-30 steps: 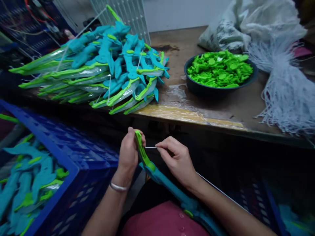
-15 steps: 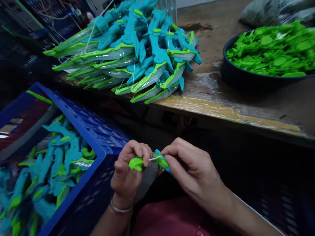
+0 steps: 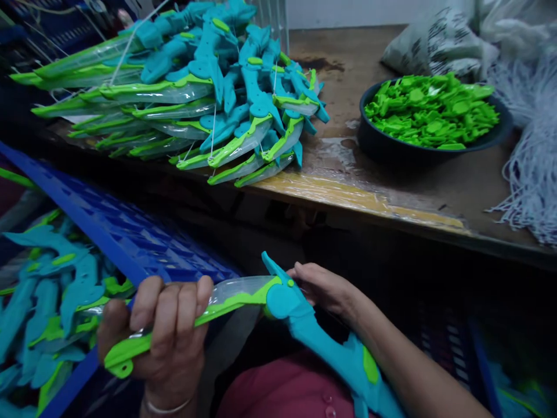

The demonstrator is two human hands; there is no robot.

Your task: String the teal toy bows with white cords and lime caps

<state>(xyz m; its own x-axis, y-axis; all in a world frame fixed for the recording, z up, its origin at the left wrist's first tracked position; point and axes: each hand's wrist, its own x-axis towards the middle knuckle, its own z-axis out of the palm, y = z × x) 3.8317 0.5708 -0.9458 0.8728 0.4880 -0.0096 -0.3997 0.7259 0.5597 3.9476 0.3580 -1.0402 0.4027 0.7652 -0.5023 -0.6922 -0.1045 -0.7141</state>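
Observation:
A toy bow (image 3: 300, 316), teal in the body with a green and clear limb, lies slantwise in front of my lap. My left hand (image 3: 172, 325) is closed, fingers wrapped round the limb near its green tip. Behind the teal joint, my right hand (image 3: 326, 287) has its fingers bent in close against the bow. The joint covers part of those fingers, so what they pinch is hidden. No string shows clearly between my hands.
Stacked toy bows (image 3: 209, 98) with strings overhang the bench (image 3: 331, 157). Farther right stand a dark bowl (image 3: 435, 148) of green parts, a bundle of white strings (image 3: 531, 157) and a printed sack (image 3: 439, 43). A blue crate (image 3: 143, 232) of toy bows is at lower left.
The bow has turned and come into full view, its limb now across my left hand. The white string stretched between my hands no longer shows. My right hand has shifted behind the joint.

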